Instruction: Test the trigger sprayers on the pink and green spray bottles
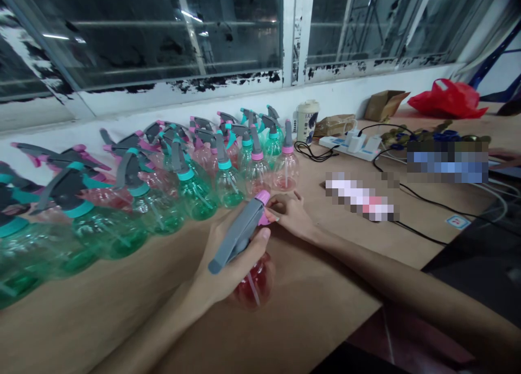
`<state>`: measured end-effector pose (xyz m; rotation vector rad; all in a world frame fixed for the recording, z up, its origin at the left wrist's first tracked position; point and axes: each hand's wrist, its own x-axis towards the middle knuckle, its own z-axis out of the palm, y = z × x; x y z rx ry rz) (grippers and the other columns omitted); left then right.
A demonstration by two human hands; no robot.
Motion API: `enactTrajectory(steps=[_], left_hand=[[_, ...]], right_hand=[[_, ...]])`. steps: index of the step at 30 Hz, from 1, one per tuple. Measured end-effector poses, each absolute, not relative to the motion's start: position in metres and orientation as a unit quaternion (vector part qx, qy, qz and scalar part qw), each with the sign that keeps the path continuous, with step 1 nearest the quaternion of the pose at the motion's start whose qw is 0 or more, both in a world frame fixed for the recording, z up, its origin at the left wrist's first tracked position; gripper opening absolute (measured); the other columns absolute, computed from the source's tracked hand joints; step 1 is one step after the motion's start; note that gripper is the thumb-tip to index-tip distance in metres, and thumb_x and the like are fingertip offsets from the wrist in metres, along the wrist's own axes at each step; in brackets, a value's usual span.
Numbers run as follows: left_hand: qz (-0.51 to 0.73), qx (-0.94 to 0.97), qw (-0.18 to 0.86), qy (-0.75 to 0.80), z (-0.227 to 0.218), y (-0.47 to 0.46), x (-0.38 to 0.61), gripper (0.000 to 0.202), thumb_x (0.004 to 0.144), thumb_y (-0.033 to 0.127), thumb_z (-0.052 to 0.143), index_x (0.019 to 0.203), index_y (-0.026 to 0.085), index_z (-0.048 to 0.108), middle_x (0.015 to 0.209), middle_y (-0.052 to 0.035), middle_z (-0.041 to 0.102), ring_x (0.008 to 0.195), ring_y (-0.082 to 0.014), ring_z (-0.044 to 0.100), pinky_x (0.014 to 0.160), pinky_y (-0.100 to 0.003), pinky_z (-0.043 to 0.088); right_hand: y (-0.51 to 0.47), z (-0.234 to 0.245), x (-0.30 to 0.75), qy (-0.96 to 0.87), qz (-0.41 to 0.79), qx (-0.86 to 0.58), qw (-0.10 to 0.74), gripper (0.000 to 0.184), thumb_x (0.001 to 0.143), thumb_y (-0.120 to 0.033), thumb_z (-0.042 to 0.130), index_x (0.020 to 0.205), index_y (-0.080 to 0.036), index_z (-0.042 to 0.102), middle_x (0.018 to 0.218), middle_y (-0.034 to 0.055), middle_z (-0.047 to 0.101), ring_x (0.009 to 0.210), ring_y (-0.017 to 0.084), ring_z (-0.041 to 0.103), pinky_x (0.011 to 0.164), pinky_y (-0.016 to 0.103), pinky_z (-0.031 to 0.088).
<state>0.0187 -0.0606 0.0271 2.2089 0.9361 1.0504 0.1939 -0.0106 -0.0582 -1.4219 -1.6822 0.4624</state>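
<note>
My left hand [228, 260] is wrapped round a pink spray bottle [254, 284] at its neck, under the grey trigger head [238, 234]. The bottle stands on the brown table [317, 303] in front of me. My right hand [291, 214] pinches the pink nozzle tip [264, 197] of that trigger head, fingers pressed together. Behind stands a long row of several green and pink spray bottles [195, 184] with grey trigger heads, running from the far left to the middle.
Along the wall stand a white paper cup [307, 121], a brown bag [336, 125], a white power strip [352, 145] with black cables [423, 200], a cardboard box [385, 103] and a red plastic bag [448, 98]. Windows run behind. The table edge falls off at the lower right.
</note>
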Motion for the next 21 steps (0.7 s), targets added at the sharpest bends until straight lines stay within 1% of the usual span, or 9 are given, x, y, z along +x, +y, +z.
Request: enactTrajectory(steps=[2, 6, 7, 9, 11, 15, 19, 21], left_hand=[[0.381, 0.823, 0.254, 0.336, 0.0254, -0.0605, 0.0164, 0.006, 0.081, 0.027, 0.051, 0.079, 0.025, 0.057, 0.072, 0.0002, 0.063, 0.068, -0.0174, 0.060, 0.072, -0.034, 0.051], [0.375, 0.823, 0.239, 0.352, 0.0215, -0.0589, 0.0125, 0.014, 0.083, 0.030, 0.049, 0.072, 0.024, 0.054, 0.066, 0.0000, 0.061, 0.063, -0.0175, 0.060, 0.064, -0.033, 0.050], [0.374, 0.823, 0.243, 0.351, 0.0215, -0.0585, 0.0127, 0.014, 0.083, 0.029, 0.049, 0.072, 0.024, 0.055, 0.066, 0.0000, 0.061, 0.064, -0.0177, 0.061, 0.065, -0.033, 0.050], [0.373, 0.824, 0.261, 0.338, 0.0231, -0.0578, 0.0147, 0.012, 0.084, 0.028, 0.049, 0.075, 0.024, 0.057, 0.071, -0.0003, 0.063, 0.070, -0.0178, 0.062, 0.071, -0.033, 0.050], [0.375, 0.824, 0.268, 0.331, 0.0254, -0.0575, 0.0175, 0.009, 0.083, 0.027, 0.050, 0.081, 0.024, 0.059, 0.078, -0.0005, 0.065, 0.077, -0.0179, 0.062, 0.076, -0.033, 0.049], [0.379, 0.821, 0.252, 0.345, 0.0270, -0.0586, 0.0205, 0.016, 0.082, 0.029, 0.051, 0.094, 0.026, 0.061, 0.086, -0.0014, 0.067, 0.083, -0.0201, 0.063, 0.078, -0.035, 0.050], [0.377, 0.822, 0.252, 0.344, 0.0254, -0.0602, 0.0200, 0.018, 0.082, 0.029, 0.051, 0.098, 0.027, 0.061, 0.094, -0.0027, 0.068, 0.092, -0.0218, 0.062, 0.087, -0.039, 0.048], [0.378, 0.821, 0.254, 0.346, 0.0245, -0.0603, 0.0195, 0.018, 0.083, 0.029, 0.051, 0.098, 0.027, 0.060, 0.092, -0.0027, 0.068, 0.091, -0.0217, 0.061, 0.088, -0.040, 0.047]], right_hand=[[-0.0100, -0.0585, 0.1944, -0.675, 0.187, -0.572, 0.427, 0.028, 0.082, -0.047, 0.053, 0.076, -0.023, 0.065, 0.087, -0.0009, 0.071, 0.095, 0.020, 0.061, 0.104, 0.053, 0.008], [-0.0092, -0.0599, 0.1946, -0.677, 0.191, -0.568, 0.427, 0.029, 0.082, -0.049, 0.054, 0.075, -0.023, 0.064, 0.088, -0.0010, 0.071, 0.097, 0.021, 0.061, 0.105, 0.054, 0.006], [-0.0091, -0.0602, 0.1946, -0.677, 0.191, -0.567, 0.428, 0.029, 0.082, -0.049, 0.054, 0.075, -0.023, 0.064, 0.088, -0.0011, 0.071, 0.096, 0.020, 0.061, 0.105, 0.054, 0.006], [-0.0092, -0.0605, 0.1946, -0.677, 0.193, -0.565, 0.431, 0.027, 0.082, -0.047, 0.055, 0.075, -0.023, 0.064, 0.087, -0.0014, 0.071, 0.095, 0.020, 0.061, 0.105, 0.053, 0.006], [-0.0093, -0.0603, 0.1947, -0.676, 0.197, -0.563, 0.433, 0.025, 0.082, -0.045, 0.055, 0.075, -0.022, 0.063, 0.088, -0.0015, 0.071, 0.094, 0.019, 0.062, 0.105, 0.053, 0.006], [-0.0087, -0.0592, 0.1959, -0.681, 0.194, -0.560, 0.431, 0.025, 0.081, -0.045, 0.054, 0.076, -0.023, 0.064, 0.090, -0.0004, 0.071, 0.096, 0.020, 0.061, 0.105, 0.053, 0.009], [-0.0076, -0.0585, 0.1972, -0.679, 0.195, -0.563, 0.428, 0.026, 0.081, -0.046, 0.054, 0.076, -0.023, 0.065, 0.086, -0.0003, 0.071, 0.094, 0.020, 0.062, 0.105, 0.053, 0.010], [-0.0072, -0.0589, 0.1975, -0.675, 0.195, -0.565, 0.432, 0.025, 0.081, -0.045, 0.055, 0.075, -0.023, 0.065, 0.086, -0.0003, 0.071, 0.094, 0.020, 0.062, 0.105, 0.052, 0.010]])
